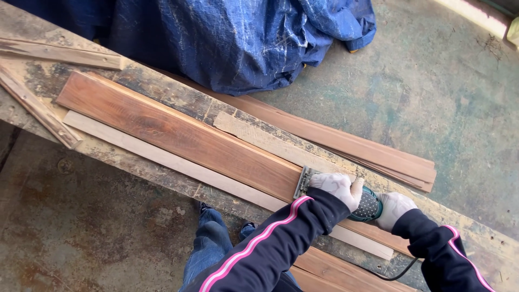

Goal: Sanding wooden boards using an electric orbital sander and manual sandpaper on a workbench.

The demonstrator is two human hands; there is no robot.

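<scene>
The left hand (338, 187), in a pale work glove, is pressing down over the front of a green electric sander (363, 204), fingers wrapped on its body. The right hand (394, 208), gloved too, is gripping the rear of the same tool, so both hands are sitting close together, clamped on it. The sander's flat pad is lying on the reddish-brown plank (178, 132), near its closer end. To sand well here, it looks wise to be keeping the pad flat and the pressure even, travelling along the grain. A pale strip (162, 157) is lying just beside the plank on the worn workbench (162, 94). A blue tarp (238, 38) is bunched beyond the bench, with more boards (373, 154) resting behind it.
</scene>
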